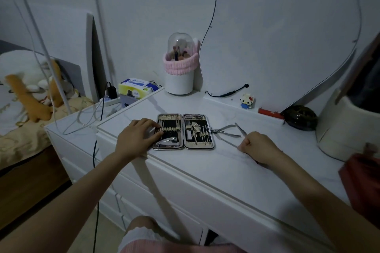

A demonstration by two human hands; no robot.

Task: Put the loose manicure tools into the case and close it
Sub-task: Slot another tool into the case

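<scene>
nippers (225, 130) right of case (183, 131) (touching)

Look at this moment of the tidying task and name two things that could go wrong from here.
1. The nippers lie with handles spread, beside the open case; unless squeezed together, they may not fit a slot, and the case might not close.
2. The right hand pinches a thin file lying flat on the smooth dresser top; it could slip from the fingers.
</scene>
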